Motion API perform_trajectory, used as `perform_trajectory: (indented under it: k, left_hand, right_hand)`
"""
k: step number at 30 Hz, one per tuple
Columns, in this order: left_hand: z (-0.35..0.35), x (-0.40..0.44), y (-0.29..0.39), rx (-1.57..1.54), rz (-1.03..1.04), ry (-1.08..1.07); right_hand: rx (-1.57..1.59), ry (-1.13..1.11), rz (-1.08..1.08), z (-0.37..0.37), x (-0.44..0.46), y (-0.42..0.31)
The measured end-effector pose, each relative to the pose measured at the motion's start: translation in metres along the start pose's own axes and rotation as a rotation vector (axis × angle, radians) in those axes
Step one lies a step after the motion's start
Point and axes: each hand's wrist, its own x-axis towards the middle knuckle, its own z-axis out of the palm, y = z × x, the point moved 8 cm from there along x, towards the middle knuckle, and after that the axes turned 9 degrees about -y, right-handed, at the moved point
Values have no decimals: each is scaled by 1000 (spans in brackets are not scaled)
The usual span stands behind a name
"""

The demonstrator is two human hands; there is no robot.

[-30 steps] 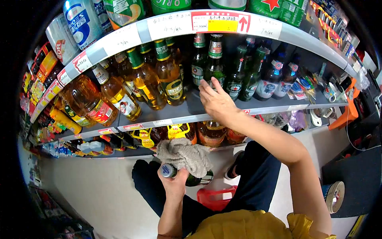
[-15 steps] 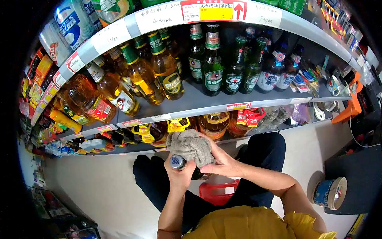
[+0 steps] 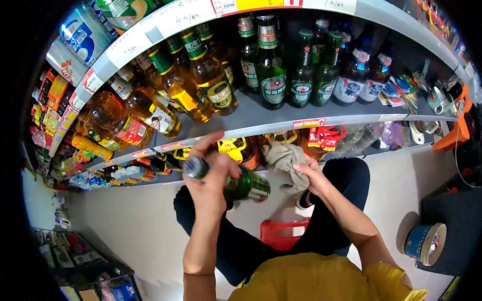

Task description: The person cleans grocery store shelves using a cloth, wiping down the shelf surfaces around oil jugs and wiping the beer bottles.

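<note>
Gripped near its neck, a green glass beer bottle (image 3: 247, 185) lies tilted in my left hand (image 3: 210, 175), its cap to the left and its base to the right. Motion blurs that hand and the bottle's neck. In my right hand (image 3: 312, 176) hangs a crumpled grey cloth (image 3: 285, 163), apart from the bottle. Both hands are in front of the lower shelves, above my knees. On the shelf (image 3: 246, 113) beyond stand green bottles (image 3: 273, 75), amber bottles (image 3: 216, 80) and dark blue-capped bottles (image 3: 350, 83).
Price-tagged shelf edges (image 3: 236, 133) curve across in front of me. Large yellow-handled jugs (image 3: 246, 150) sit on the lower shelf. A red stool (image 3: 273, 233) is between my legs. To the right are a round tub (image 3: 424, 243) and an orange stool (image 3: 454, 133).
The cloth has come away from the bottle, moving right with my right hand. My left hand has carried the bottle left and up towards the shelf. The view has shifted slightly.
</note>
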Motion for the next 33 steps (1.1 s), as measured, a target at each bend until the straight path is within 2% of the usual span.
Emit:
perform_trajectory:
  k: [4,7,10,11,15,18,19,22,25,28,31,33]
  left_hand:
    - [2,39,36,38,107,79]
    - [4,69,51,80,196,100]
    - [14,94,59,91,211,72]
    - [13,103,58,126,183,121]
    - [25,128,55,121,217,113]
    - [30,139,48,134,262,139]
    - [31,143,44,124,276,156]
    - [34,150,34,141,291,197]
    - [38,155,25,162,281,214]
    - [35,163,13,178,253,206]
    - [38,168,9,198,259,198]
    - [36,174,4,192,205,207]
  right_hand:
    - [86,71,285,-19,-14,28]
    - [100,43,353,-35,-10,50]
    - [109,-47,384,-23,-10,46]
    - [93,-75,393,-17,-11,41]
    - [33,-11,424,-30,-14,59]
    - [26,-131,426,-6,-19,32]
    - [22,-163,430,-15,-15,44]
    - [18,-104,426,-29,-15,56]
    - [-21,-42,440,-17,-21,30]
    - [-17,-77,408,-37,-14,60]
    - [-58,-116,433,-6,-20,20]
    - [-79,-148,414,-16,-15,38]
